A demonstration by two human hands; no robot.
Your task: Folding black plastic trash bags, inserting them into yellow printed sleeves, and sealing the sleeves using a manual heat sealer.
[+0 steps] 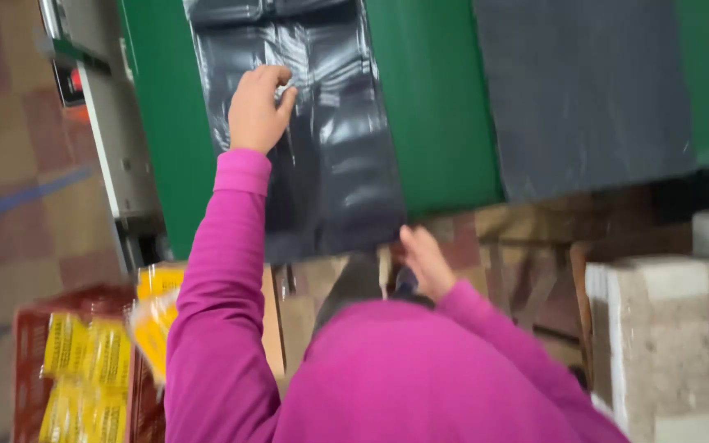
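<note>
— Where is the glossy black plastic bag (330, 156)?
— Flat on the green belt (436, 107); my left hand (258, 108) pinches its top, right hand (425, 261) grips its lower edge. Smoothing it, I judge; next, an even pull.

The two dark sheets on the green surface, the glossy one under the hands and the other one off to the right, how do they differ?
The glossy black bag shines and is creased; the matte dark sheet looks dull and flat. The left hand rests on the bag and the right hand is at its near edge; nobody touches the sheet. Both lie flat on the green surface and overhang its near edge.
</note>
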